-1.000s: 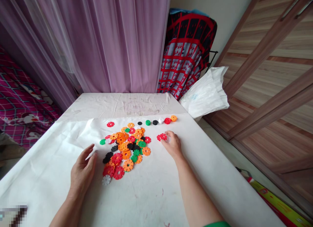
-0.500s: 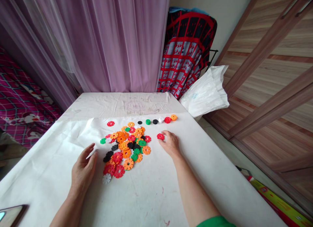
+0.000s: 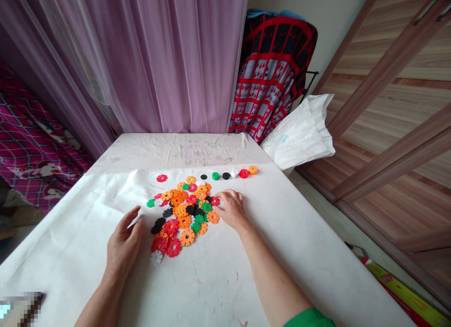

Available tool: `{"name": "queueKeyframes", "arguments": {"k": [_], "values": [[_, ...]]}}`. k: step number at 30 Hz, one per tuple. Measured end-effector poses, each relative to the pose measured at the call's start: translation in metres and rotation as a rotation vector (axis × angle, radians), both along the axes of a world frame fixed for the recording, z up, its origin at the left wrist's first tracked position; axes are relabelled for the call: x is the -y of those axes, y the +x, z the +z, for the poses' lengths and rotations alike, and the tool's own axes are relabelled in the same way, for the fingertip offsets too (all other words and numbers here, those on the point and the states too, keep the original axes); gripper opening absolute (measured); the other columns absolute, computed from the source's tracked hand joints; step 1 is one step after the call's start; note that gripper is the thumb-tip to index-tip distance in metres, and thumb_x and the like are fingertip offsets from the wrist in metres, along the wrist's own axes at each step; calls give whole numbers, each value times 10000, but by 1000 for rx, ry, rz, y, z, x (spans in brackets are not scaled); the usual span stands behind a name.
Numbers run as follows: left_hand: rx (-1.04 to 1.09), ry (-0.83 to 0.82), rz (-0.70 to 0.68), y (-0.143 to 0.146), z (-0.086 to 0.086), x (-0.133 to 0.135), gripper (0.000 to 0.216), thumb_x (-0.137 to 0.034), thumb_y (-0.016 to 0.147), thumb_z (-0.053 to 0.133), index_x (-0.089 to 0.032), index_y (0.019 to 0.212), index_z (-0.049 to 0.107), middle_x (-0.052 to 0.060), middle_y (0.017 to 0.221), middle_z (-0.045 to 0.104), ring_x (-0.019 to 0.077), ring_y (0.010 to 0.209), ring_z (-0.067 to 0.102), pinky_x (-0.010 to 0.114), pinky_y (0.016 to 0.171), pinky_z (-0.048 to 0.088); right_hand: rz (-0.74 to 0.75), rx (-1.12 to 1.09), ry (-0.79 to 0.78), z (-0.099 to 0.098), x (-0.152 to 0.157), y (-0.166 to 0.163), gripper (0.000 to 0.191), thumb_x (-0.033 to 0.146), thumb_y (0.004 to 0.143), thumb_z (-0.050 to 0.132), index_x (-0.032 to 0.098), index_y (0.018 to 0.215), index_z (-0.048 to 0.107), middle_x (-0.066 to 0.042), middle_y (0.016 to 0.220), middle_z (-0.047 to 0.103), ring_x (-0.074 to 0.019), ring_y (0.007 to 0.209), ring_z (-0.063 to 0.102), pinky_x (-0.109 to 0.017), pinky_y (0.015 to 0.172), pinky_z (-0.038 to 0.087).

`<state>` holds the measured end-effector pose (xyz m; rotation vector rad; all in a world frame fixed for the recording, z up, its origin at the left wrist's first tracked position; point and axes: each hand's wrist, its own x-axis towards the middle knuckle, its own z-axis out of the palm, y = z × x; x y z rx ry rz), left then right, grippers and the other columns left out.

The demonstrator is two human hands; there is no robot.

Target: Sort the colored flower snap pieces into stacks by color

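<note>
Toothed plastic discs in red, orange, green, black and white lie in a loose pile [image 3: 186, 209] mid-table. My left hand [image 3: 123, 242] rests left of the pile, thumb and fingers apart, holding nothing. At the pile's right edge, my right hand [image 3: 230, 209] has its thumb and forefinger around a red disc [image 3: 215, 201]; its other fingers are curled. Whatever lies beneath that palm is hidden. Behind it runs a row of small stacks: green [image 3: 215, 176], black [image 3: 226, 175], white [image 3: 234, 173], red [image 3: 244, 174] and orange [image 3: 252, 170].
A single red disc [image 3: 162, 178] and a black one [image 3: 204, 177] lie behind the pile. The white-covered table [image 3: 211, 289] has a blurred device [image 3: 21, 308] at its near left corner. A white bag [image 3: 299, 134] stands against the far right edge; a curtain [image 3: 176, 59] hangs behind.
My right hand has moved left to the pile's edge. The red disc piece formerly at its fingertips no longer shows. My left hand has kept its place, and the view has shifted slightly.
</note>
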<state>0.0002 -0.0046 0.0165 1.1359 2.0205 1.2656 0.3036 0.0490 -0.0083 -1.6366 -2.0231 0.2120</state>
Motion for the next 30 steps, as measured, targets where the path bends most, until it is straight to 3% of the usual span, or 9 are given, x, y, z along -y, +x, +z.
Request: {"name": "queueKeyframes", "arguments": {"k": [5,9,18,23,30], "values": [[1,-3,2,1,1,0,529,-506,778,601,-261,1235,707,72,1228,742,231,992,727,332,883,592,-47,-23,23,-4,-1,-2,300,185,774,709,257,1057,638,-49,1078,750,-264,1117,591,-417,978,355],[-4,-1,-8,0,0,0,518,-499,785,602,-266,1236,706,71,1232,741,230,997,728,332,892,589,-37,-38,63,-6,0,-3,364,178,754,702,263,1098,620,-55,1107,744,-269,1146,580,-431,1010,338],[-23,38,-31,-3,-6,-1,518,-512,794,608,-261,1237,702,77,1225,744,220,976,733,325,882,592,-93,-76,26,-10,-3,-4,374,208,713,712,267,1067,609,-46,1041,749,-276,1087,594,-414,969,360],[-3,23,-49,-3,-6,-1,548,-504,801,602,-243,1275,682,96,1257,733,223,985,733,331,896,585,-134,-113,118,-12,-1,-6,414,200,667,714,249,1059,592,-48,1028,733,-279,1065,592,-423,996,355],[4,43,-41,-3,-8,-1,526,-493,794,608,-248,1251,695,89,1239,741,219,968,734,328,887,588,-337,-226,281,-18,-5,40,466,292,684,707,233,1117,544,-55,982,758,-288,1058,640,-460,1020,371]]}}
